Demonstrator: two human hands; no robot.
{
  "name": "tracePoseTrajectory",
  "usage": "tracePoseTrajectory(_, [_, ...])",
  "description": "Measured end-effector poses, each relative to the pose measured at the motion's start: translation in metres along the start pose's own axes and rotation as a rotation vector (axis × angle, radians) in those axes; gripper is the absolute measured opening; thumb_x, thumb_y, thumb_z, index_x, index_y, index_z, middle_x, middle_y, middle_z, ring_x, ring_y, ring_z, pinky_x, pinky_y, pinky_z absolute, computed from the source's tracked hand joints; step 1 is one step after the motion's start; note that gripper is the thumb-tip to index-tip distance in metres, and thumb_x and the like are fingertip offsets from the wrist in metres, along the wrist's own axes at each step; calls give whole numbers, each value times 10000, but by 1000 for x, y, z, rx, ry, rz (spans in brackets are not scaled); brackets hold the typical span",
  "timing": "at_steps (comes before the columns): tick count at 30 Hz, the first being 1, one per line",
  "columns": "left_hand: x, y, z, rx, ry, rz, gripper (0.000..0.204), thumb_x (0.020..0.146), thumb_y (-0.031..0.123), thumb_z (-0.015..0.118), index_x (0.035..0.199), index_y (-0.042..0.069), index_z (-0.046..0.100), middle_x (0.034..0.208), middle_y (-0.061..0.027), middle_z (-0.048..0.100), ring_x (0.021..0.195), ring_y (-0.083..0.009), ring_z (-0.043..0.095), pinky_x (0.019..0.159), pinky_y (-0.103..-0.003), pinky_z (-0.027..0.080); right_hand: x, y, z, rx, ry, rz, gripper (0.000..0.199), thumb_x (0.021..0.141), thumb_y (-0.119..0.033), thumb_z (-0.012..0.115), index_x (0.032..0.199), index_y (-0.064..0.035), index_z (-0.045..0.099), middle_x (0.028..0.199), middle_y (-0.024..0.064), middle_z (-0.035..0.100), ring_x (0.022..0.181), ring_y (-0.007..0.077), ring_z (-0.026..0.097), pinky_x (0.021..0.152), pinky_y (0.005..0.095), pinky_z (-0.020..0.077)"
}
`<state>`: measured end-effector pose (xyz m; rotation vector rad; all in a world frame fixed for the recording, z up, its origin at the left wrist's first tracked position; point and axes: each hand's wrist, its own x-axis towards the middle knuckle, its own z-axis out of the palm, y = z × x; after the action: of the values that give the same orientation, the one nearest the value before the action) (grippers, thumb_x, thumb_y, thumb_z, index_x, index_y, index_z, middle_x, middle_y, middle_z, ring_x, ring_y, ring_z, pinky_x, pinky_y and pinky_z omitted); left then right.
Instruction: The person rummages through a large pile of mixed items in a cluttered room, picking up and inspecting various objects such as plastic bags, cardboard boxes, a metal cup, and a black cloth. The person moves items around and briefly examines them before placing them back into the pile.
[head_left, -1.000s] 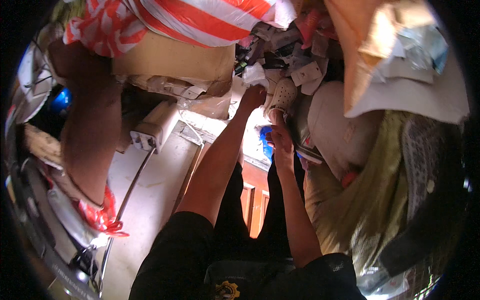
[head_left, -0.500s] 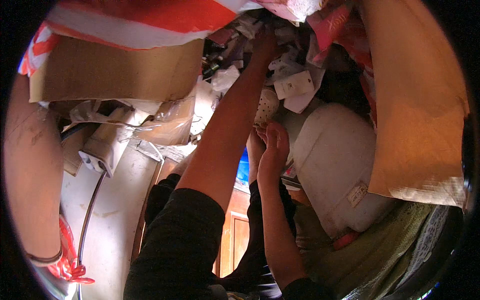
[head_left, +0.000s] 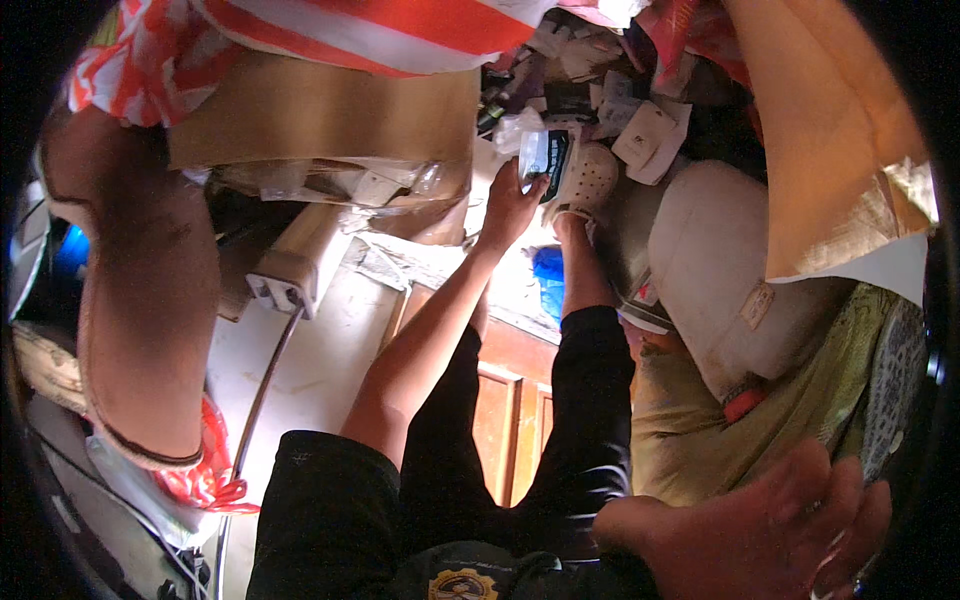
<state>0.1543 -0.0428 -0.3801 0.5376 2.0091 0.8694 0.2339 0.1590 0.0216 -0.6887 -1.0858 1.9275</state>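
Observation:
A small flat white-and-black packet is pinched in my left hand, thumb on its near edge. It is held beside a beige clog with holes on my foot. Just beyond lie a crumpled clear bag and a pale folded card or small box. My right hand, somewhat blurred, is raised close to the camera at the lower right, its fingers apart and nothing visible in it. Below it lies an olive cloth or sack.
A cardboard box stands at the left under a red-and-white striped bag. Loose scraps and packets heap up at the far side. A whitish plastic container and a cardboard flap crowd the right. A cable hangs from a beige fixture.
My left hand has come back from the far heap, now with the packet in its grip. My right hand has moved from the middle to the near right. The view has shifted.

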Motion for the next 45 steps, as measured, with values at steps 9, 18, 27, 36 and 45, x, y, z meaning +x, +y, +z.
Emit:
tracePoseTrajectory(9, [12, -43, -17, 246, -375, -85, 623, 754, 196, 716, 1279, -37, 474, 1165, -250, 592, 1067, -373, 595, 910, -423, 488, -23, 6, -9, -29, 179, -7, 326, 952, -504, 473, 1050, -220, 597, 948, 7, 510, 870, 163, 477, 821, 350, 335])
tracePoseTrajectory(18, [129, -60, 81, 707, -192, 296, 381, 721, 181, 678, 1064, 21, 633, 1030, -192, 612, 970, -357, 600, 801, -486, 499, -124, 256, -92, -329, 549, 742, 526, 997, -513, 366, 1090, -54, 605, 962, 96, 596, 871, 175, 528, 870, 330, 385])
tracePoseTrajectory(27, [182, -48, 176, 118, -191, -85, 601, 816, 447, 693, 1180, -18, 582, 1041, -235, 663, 1045, -369, 627, 907, -456, 497, -118, 281, -106, -329, 592, 662, 582, 1021, -520, 291, 1027, -22, 593, 846, 72, 560, 813, 164, 515, 820, 317, 391])
tracePoseTrajectory(36, [159, -48, 162, 188, -35, 115, 376, 826, 257, 663, 1058, -23, 567, 940, -273, 632, 924, -426, 619, 792, -485, 491, -120, 294, -122, -374, 703, 580, 516, 1026, -467, 333, 994, -20, 590, 873, 82, 583, 799, 176, 535, 817, 325, 416])
tracePoseTrajectory(45, [-13, 97, -19, -117, -14, 219, 258, 798, 43, 679, 1045, 11, 611, 1139, -177, 627, 1075, -336, 596, 933, -389, 463, -118, 277, -145, 78, 836, 781, 505, 972, -497, 458, 1150, -40, 582, 1098, 129, 628, 971, 268, 608, 860, 370, 475])
